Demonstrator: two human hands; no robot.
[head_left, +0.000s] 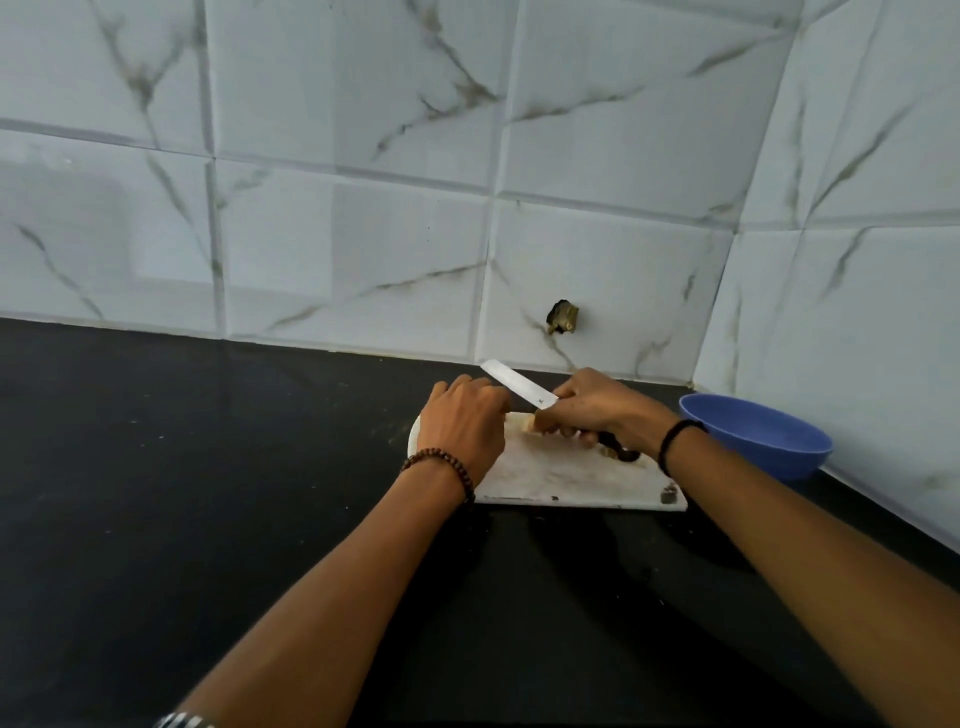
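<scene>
- counter (156, 467): black, carries everything, tiled wall behind.
- left hand (462, 426): palm down over the board's left part, fingers bent onto the left end of the piece, holding it down. Fingertips are hidden, so the exact grip is unclear.
- board (571, 483): white, flat on the counter.
- piece (522, 420): pale food, probably a peeled vegetable, lying on the board between the hands.
- knife (514, 383): blade slants up and left above the piece, tip past the left knuckles.
- right hand (597, 410): fingers wrapped round the dark knife handle.
- bowl (758, 436): blue, on the counter just right of the board.
</scene>
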